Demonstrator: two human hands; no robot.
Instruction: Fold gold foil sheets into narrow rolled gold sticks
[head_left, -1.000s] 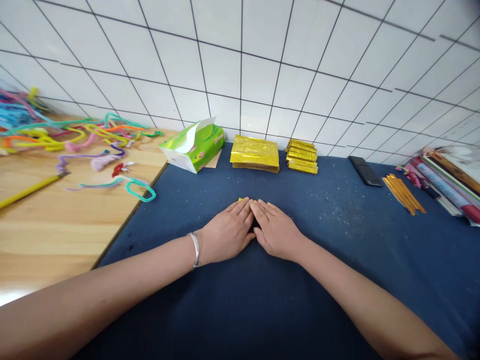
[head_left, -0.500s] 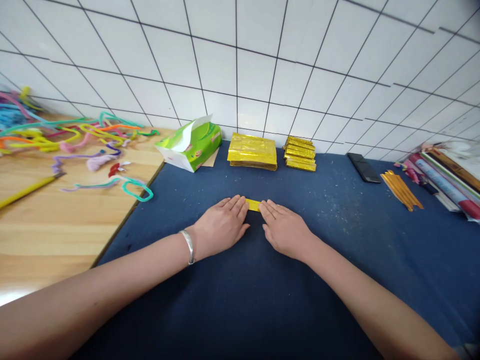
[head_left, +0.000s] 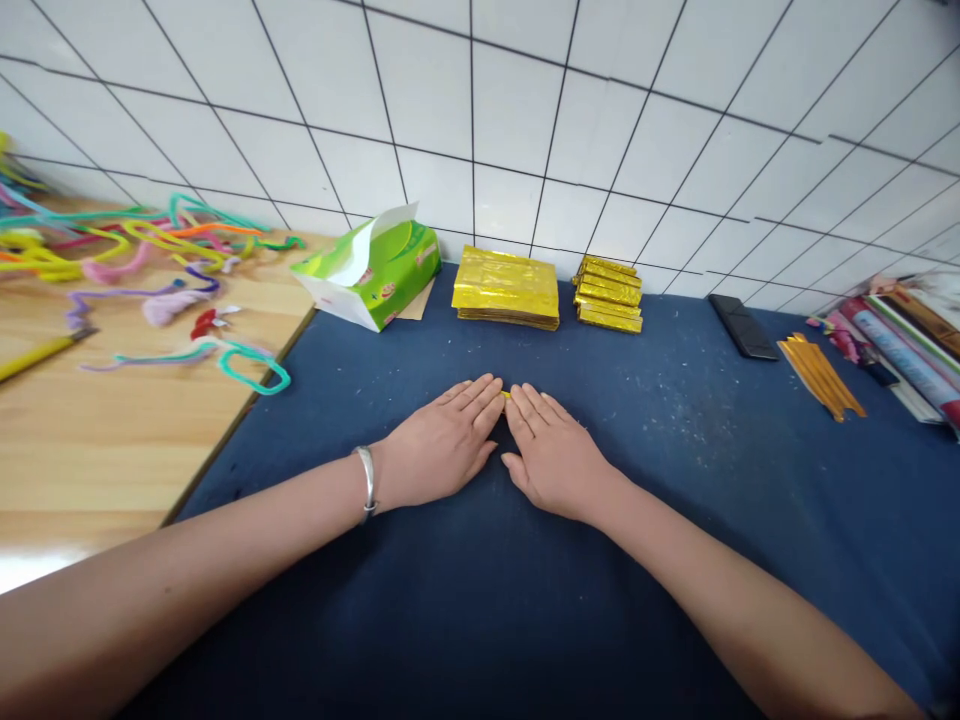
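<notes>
My left hand [head_left: 446, 440] lies flat, palm down, on the dark blue cloth [head_left: 465, 610], its fingers stretched out. Opposite it, my right hand [head_left: 559, 445] rests the same way, its fingertips almost meeting the left ones. Both press on a narrow strip of gold foil paper [head_left: 506, 394]; just a sliver of it shows between the fingertips and the rest is hidden under the fingers. Beyond the hands sits a stack of gold foil paper [head_left: 506, 285], with a pile of folded gold strips [head_left: 609, 295] to its right.
A green tissue pack [head_left: 382, 270] stands at the back left. Colourful fuzzy craft stems [head_left: 255, 368] and a yellow pencil [head_left: 37, 357] lie on the wooden board [head_left: 112, 440]. Rightward are a black phone [head_left: 742, 325], orange-gold strips [head_left: 821, 375] and books [head_left: 904, 350] against the tiled wall [head_left: 517, 110].
My hands have come closer together, covering most of the gold strip that showed between them before. The whole view has shifted slightly.
</notes>
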